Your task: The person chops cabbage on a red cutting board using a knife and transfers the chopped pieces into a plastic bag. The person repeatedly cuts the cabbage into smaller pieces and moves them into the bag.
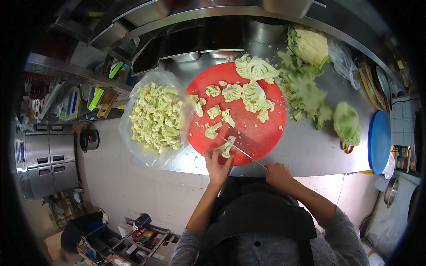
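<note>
On a round red cutting board (263, 139), my left hand (218, 166) holds a cauliflower floret (226, 150) near the front edge. My right hand (279, 177) grips a knife (244, 153), whose blade reaches across the top of that floret. Several cut florets (214, 111) and larger cauliflower pieces (253, 96) lie farther back on the board. To the left stands a clear plastic bag (128, 136) full of cut florets (156, 116).
Cauliflower leaves (308, 93), a whole cauliflower (308, 45) and another leafy one (346, 123) lie right on the steel table (306, 149). A blue board (379, 143) stands at the right end; metal containers (186, 57) line the back. Another person (78, 232) is at lower left.
</note>
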A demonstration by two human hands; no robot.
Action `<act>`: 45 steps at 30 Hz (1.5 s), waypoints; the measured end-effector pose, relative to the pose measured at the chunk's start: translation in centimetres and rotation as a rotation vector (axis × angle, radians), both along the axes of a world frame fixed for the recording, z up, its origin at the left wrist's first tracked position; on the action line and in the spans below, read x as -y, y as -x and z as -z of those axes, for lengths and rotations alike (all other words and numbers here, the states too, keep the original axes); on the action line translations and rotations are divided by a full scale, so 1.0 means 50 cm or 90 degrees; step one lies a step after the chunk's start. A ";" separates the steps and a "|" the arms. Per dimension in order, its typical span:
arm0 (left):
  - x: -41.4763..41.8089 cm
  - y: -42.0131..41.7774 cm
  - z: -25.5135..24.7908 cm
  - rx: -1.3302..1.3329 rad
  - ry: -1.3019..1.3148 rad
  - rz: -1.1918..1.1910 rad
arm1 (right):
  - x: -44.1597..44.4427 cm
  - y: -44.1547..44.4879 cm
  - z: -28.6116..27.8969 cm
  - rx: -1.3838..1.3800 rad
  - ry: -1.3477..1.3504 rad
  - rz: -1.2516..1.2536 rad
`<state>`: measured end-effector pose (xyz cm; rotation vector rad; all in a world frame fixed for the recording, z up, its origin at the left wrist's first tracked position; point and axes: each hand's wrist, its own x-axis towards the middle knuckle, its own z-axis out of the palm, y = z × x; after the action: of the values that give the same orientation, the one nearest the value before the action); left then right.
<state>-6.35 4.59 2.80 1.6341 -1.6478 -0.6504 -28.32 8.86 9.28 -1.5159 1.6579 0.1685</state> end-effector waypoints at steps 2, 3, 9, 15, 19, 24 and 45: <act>0.001 -0.003 0.006 0.012 -0.003 0.014 | 0.001 -0.002 0.005 0.010 0.023 0.006; 0.000 -0.003 0.009 0.017 -0.004 0.020 | 0.001 0.000 0.006 0.014 0.034 0.009; 0.017 0.016 -0.008 0.055 0.010 -0.004 | -0.028 0.039 0.002 0.080 0.071 0.094; 0.062 0.047 -0.031 0.376 0.198 0.129 | -0.047 0.093 -0.006 0.088 0.118 0.188; 0.115 0.071 -0.007 0.431 0.137 0.202 | -0.063 0.118 -0.002 0.090 0.142 0.231; 0.138 0.133 -0.040 0.215 0.137 0.199 | -0.095 0.156 -0.026 0.067 0.282 0.358; 0.030 -0.002 -0.007 -0.006 -0.075 -0.045 | 0.015 0.096 -0.030 0.087 0.141 -0.032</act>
<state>-6.26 3.09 3.15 1.7620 -1.5634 -0.7300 -33.14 8.09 10.78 -1.6946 1.5713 -0.0933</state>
